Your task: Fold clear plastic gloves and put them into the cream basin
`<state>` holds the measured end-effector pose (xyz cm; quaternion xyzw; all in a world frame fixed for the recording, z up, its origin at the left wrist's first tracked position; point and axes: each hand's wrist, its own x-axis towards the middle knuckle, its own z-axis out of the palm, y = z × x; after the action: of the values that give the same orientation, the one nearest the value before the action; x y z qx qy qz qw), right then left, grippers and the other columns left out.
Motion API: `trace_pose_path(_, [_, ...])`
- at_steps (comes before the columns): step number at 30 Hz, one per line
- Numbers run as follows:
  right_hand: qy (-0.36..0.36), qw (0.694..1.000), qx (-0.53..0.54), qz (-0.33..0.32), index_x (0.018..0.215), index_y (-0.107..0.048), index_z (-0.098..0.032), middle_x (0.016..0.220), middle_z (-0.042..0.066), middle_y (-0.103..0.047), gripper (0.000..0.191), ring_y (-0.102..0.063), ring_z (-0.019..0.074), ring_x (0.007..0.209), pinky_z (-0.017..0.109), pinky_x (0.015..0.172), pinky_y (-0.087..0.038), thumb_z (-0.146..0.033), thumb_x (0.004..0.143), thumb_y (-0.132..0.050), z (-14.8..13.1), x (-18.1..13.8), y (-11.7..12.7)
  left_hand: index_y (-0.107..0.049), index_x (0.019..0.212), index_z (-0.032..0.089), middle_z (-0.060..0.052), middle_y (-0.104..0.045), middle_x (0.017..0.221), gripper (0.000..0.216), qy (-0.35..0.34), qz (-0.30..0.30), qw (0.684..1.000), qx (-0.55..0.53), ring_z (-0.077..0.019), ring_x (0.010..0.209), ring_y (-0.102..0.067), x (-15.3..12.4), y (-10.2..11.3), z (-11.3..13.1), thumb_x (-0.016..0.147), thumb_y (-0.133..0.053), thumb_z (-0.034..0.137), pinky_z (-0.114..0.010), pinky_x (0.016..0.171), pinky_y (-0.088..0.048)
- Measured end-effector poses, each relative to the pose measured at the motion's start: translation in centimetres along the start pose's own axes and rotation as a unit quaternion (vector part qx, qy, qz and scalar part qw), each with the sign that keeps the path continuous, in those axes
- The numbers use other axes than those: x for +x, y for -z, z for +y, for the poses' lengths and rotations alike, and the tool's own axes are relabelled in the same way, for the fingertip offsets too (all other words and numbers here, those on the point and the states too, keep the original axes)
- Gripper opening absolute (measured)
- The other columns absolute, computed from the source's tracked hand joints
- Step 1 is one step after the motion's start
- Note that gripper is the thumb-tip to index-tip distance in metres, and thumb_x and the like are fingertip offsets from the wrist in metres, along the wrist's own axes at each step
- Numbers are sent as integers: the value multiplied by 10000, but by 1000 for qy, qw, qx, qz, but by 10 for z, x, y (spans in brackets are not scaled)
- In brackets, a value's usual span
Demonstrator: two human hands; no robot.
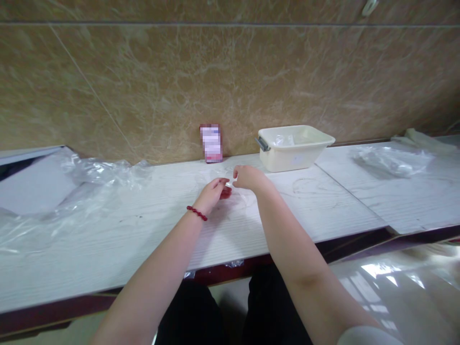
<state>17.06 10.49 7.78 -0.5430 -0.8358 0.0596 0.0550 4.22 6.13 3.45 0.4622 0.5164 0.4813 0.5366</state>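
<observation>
My left hand (212,192), with a red bead bracelet on its wrist, rests on the white tabletop (143,230) with fingers curled over a small red object (226,193). My right hand (248,177) is just to its right, fingers pinched together on a small piece of clear film or bag (234,182). The two hands nearly touch above the red object. What the film wraps is too small to make out.
A cream plastic tub (293,147) with a grey handle stands at the back right by the marble wall. A blurred small card (211,143) leans on the wall. Crumpled clear plastic sheets lie at the left (89,184) and far right (391,158).
</observation>
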Motion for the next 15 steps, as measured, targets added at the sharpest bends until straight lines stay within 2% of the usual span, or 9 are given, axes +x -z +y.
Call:
trace_pose_path(6, [13,1000,-3,-3,879,-532,-220,863,26,-602,248,-549,165,782,233,596,-387,-257,634,-533,-5,1,-5,-504,874,117,-49,-610,687,177,34,-7,995,-98,-107,633,-598,-2,0,-2,791,-362,185,-273,683,-477])
trace_pose_path(15, [46,999,-6,-7,862,-552,-201,866,32,-616,217,-556,153,771,205,571,-370,-229,648,-531,-10,-2,-2,-510,860,113,-48,-614,660,166,54,-16,988,-140,-104,610,-597,-1,0,-4,774,-374,153,-263,692,-476])
